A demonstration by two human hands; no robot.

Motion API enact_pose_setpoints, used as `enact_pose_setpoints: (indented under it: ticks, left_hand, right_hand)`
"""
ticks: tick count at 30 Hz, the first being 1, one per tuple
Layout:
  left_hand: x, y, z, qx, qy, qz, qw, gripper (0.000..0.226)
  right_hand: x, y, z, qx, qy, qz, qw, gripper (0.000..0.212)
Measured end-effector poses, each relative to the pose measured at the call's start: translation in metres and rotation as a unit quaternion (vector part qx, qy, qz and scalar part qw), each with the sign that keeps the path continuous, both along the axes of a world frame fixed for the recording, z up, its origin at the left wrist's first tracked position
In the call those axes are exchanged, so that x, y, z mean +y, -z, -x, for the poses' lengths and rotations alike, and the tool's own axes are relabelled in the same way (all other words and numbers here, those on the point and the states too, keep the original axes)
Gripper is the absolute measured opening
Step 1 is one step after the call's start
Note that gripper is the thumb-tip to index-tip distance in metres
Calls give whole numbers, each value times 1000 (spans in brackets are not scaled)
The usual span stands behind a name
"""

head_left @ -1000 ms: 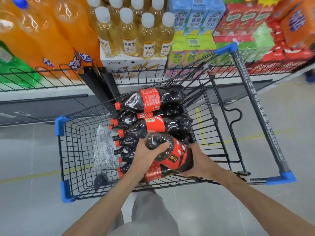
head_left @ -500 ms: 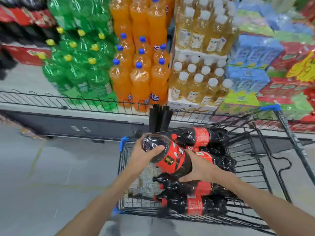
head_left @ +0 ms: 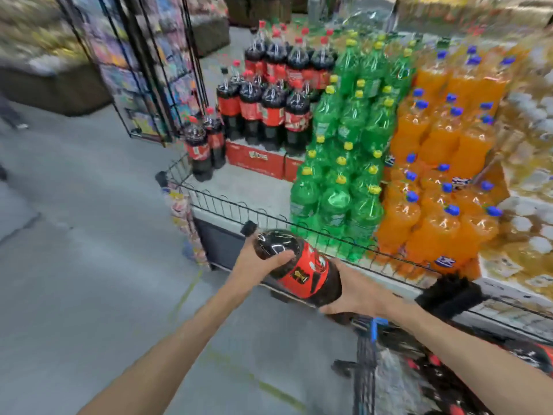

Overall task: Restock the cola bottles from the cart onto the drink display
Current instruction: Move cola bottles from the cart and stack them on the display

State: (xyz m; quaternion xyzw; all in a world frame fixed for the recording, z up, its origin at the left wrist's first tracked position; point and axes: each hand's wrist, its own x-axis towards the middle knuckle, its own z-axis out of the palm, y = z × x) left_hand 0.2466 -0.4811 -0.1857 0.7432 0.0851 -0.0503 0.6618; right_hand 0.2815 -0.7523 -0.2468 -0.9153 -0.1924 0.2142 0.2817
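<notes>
1. In front of the display, head view: one cola bottle [head_left: 299, 265] is carried in both hands, above the floor and just short of the wire fence [head_left: 317, 227] along the display's front edge
2. Left hand [head_left: 257, 262] is curled over the bottle's far, rounded end, thumb on top; right hand [head_left: 353, 292] is wrapped around the near end by the wrist. Neither is spread
3. The bottle's long axis lies roughly flat, running from lower right up to the left. The cap isn't visible, so I can't tell which end is which
4. Key relation: the bare shelf patch [head_left: 245, 187] sits ahead and slightly left of the hands, behind the fence, between the two lone cola bottles [head_left: 203, 148] and the green bottles [head_left: 338, 163]. Left hand is nearer to it
5. My read: the bottle must clear the fence and be stood upright before landing
6. Bottle look: dark liquid, red label with a small dark logo, glossy plastic; frame is motion-blurred
7. The cart [head_left: 371, 354] is at lower right, with more bottles inside
</notes>
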Motion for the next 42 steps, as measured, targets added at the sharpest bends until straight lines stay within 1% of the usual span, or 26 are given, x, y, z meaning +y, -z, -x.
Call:
enact_pose_setpoints:
  ticks: [3,4,6,8,10,11,15,17,19,21,23,25,26,27,30,35,36,39,42]
  left_hand:
    - [73,-11,-25,-8,-26,-7,1000,40]
    - [95,-12,-33,-5,-38,-14,999,50]
    - [136,-18,-50,-8,-57,-15,998,81]
    - [173,-17,-71,-21,-70,-13,997,90]
    - [203,-23,-96,-24,-93,-13,995,86]
    - [218,-24,-111,-25,-100,-13,995,82]
    - [279,-27,-186,-39,-85,-26,995,73]
    - [307,-31,-228,-41,-80,-44,995,62]
    - [335,-36,-272,-40,-75,-72,994,52]
    - [361,-42,-314,-47,-75,-96,991,51]
    - [383,-42,-348,-45,-67,-107,991,46]
    - [400,-45,-378,-52,-58,-130,988,49]
    - [411,-44,-393,-50,-49,-145,987,50]
    - [424,-39,-408,-48,-35,-156,986,52]
    - [466,-12,-451,-38,-5,-177,984,57]
    - [512,24,-498,-20,67,-190,979,65]
    - [519,30,-506,-16,85,-196,977,66]
    - [531,51,-527,3,134,-210,968,70]
    - [534,70,-536,26,169,-220,960,80]
  right_hand:
    - [79,-14,-37,-10,-25,-26,999,100]
    - [102,-17,-50,-9,-32,-31,999,102]
    - [145,-19,-78,-6,-48,-34,998,100]
    - [184,-18,-108,-6,-56,-41,998,101]
    - [222,-16,-140,-15,-63,-49,997,105]
    - [240,-17,-156,-19,-63,-53,996,104]
    - [309,-11,-237,-22,-66,-89,994,102]
    - [342,-9,-279,-13,-67,-99,993,104]
    - [373,-5,-321,4,-59,-118,991,101]
    - [406,0,-360,17,-52,-140,989,97]
    - [436,7,-394,31,-31,-165,985,94]
    - [464,16,-419,34,-21,-184,982,85]
    - [477,22,-431,36,-17,-196,980,84]
    - [490,28,-440,44,-9,-204,978,86]
    - [527,57,-463,59,38,-216,974,100]
    - [580,102,-480,55,123,-206,969,110]
    - [588,108,-481,55,138,-205,967,110]
    - [605,130,-481,70,163,-204,963,100]
    - [613,151,-479,76,191,-203,957,103]
